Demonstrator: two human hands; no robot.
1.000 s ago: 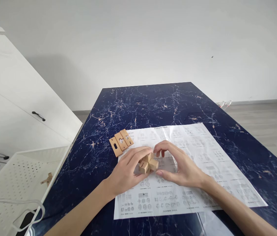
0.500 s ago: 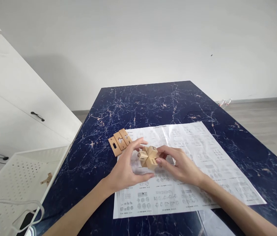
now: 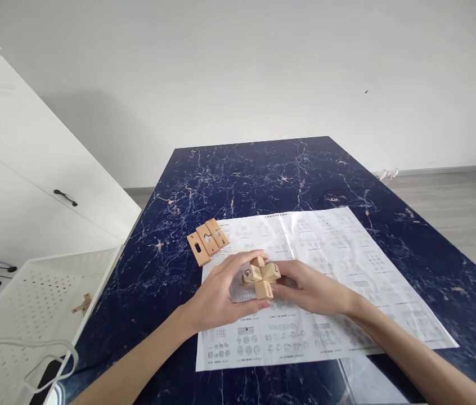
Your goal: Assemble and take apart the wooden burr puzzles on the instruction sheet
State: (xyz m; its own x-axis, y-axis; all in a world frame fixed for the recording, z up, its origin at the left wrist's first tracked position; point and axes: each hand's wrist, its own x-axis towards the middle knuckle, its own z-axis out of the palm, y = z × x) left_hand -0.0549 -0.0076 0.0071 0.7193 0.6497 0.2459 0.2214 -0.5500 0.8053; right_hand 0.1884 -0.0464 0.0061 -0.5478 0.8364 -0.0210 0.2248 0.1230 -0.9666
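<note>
holding wooden puzzle between hands

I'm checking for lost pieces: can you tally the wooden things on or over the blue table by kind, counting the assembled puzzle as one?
Flat, tan wooden plates with cut-outs: 3
Pale wooden block puzzle, between left hand and right hand: 1
Total: 4

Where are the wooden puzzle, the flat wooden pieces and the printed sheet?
Wooden puzzle (image 3: 262,275), head view: where its blocks meet.
Flat wooden pieces (image 3: 211,246), head view: the middle piece.
Printed sheet (image 3: 314,247), head view: its upper middle.
</note>
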